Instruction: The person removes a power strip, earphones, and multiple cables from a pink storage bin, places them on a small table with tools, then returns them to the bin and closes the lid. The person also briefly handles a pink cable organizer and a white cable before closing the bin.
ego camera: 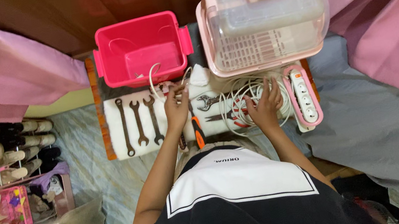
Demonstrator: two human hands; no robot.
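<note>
— On the white cloth point(171, 131) before you, where do your hands sit?

— Your left hand point(177, 111) lies at the cloth's middle, fingers bunched at a small dark piece near the end of a thin white cord point(154, 79); whether you grip it, I cannot tell. Your right hand point(264, 106) rests spread and flat on the coil of white cable point(238, 94), holding nothing that shows.

— And what lies around them?

— Left of your left hand, three rusty spanners point(138, 122) lie side by side, well apart from your fingers. Between your two hands you have an adjustable wrench point(207, 102), pliers point(226, 116) and an orange-handled screwdriver point(197, 127), which sits just beside your left wrist. Right of the coil stands a pink-edged power strip point(303, 96). Beyond the cloth you have a pink tub point(140, 35) and a clear-lidded pink case point(264, 16).

— Which way do they run?

— Your spanners and the screwdriver lie lengthwise, toward you and away. The wrench and pliers lie crosswise. The power strip runs lengthwise too, slightly tilted. The thin cord loops up over the tub's near rim.
</note>
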